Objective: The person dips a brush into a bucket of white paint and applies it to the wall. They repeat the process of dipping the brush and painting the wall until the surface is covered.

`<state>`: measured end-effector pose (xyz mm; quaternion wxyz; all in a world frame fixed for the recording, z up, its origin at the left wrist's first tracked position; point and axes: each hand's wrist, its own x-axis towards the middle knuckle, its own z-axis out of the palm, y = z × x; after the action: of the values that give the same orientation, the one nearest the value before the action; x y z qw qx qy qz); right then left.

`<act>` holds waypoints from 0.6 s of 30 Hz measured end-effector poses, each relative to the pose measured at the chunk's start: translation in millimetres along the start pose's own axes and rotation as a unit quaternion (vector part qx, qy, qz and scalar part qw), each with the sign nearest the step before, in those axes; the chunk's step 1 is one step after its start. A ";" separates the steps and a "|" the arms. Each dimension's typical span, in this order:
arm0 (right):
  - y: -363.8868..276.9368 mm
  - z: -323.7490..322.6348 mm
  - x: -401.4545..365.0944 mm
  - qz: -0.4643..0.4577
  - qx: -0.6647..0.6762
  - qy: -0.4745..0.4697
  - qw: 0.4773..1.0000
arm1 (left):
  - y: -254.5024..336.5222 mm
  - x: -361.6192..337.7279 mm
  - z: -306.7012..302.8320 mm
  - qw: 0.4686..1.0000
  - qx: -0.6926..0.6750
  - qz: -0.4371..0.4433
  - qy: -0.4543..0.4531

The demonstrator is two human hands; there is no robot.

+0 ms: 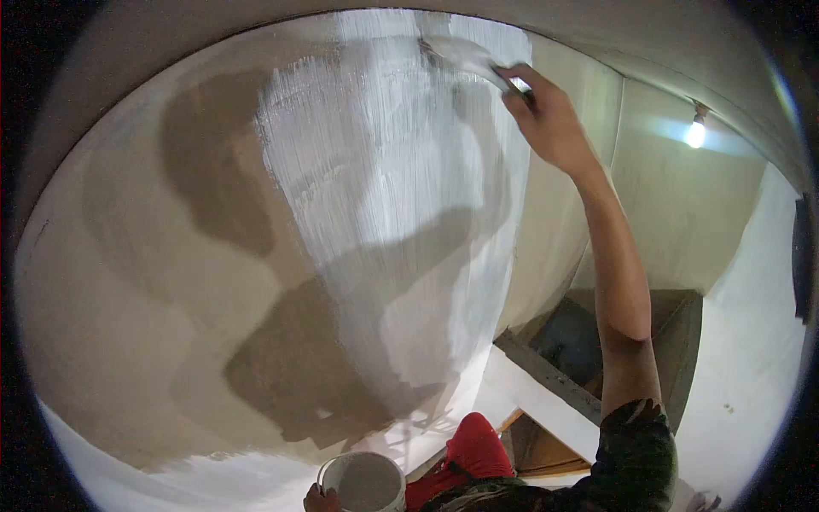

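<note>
My right hand (546, 119) is raised high, its fingers closed around the handle of a paintbrush (469, 58). The brush head lies against the upper part of the wall and is smeared by motion. Under it a broad band of wet white paint (409, 171) runs down the wall, with streaky vertical strokes. At the bottom edge my left hand (319, 500) grips the side of a white bucket (401, 488). Pale grey-white liquid shows inside the bucket. Most of my left hand is cut off by the frame.
Bare beige wall (128, 230) flanks the painted band, with shadows of me across it. A lit bulb (695, 133) hangs at the right. Below, a dark recessed opening (567, 341) has a rough grey edge. My red-clothed knee (478, 448) is beside the bucket.
</note>
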<state>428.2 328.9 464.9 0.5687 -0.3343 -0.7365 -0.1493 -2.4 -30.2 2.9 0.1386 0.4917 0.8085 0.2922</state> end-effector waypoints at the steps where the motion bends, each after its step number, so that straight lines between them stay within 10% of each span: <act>1: -1.7 6.8 10.1 -0.001 0.001 0.000 1.000 | 5.5 0.1 -1.9 1.000 -0.001 -0.001 0.001; 8: -8.5 38.1 -44.8 0.020 -0.010 -0.042 0.999 | 6.0 5.3 -1.6 1.000 -0.002 -0.012 -0.024; 13: -26.8 6.0 -104.7 0.136 -0.018 -0.270 0.953 | 18.6 29.2 0.8 0.990 0.055 -0.107 -0.079; 15: -78.7 -0.4 -124.3 0.217 -0.022 -0.403 0.889 | -5.7 26.6 16.5 0.994 0.106 0.008 -0.032; 16: -80.9 13.5 -158.6 0.192 0.056 -0.417 0.887 | 3.8 31.5 14.5 0.984 0.024 -0.139 -0.108; 18: -96.1 38.6 -215.8 0.103 0.158 -0.509 0.840 | 22.7 28.7 12.9 0.993 0.082 -0.057 -0.063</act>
<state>364.1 212.1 266.1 0.1708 -0.3424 -0.8974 0.2194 6.7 7.2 8.3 0.1646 0.4717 0.8462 0.1854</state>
